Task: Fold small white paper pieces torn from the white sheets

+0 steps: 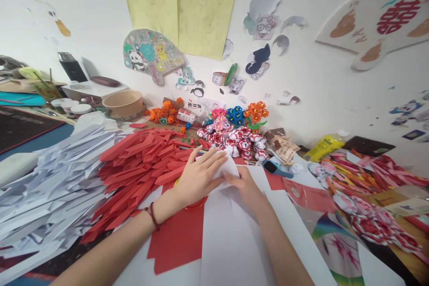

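Note:
A small piece of white paper is between my two hands, above a white sheet. My left hand lies over its left part, fingers stretched out and pointing to the upper right. At its lower right edge, my right hand pinches the paper between thumb and bent fingers. Part of a red sheet shows under my left forearm. Just below my left hand is a round red object, mostly hidden.
Folded red strips and white strips are heaped at the left. Red-and-white paper flowers stand behind my hands. To the right are a blue watch, a yellow bottle and coloured strips.

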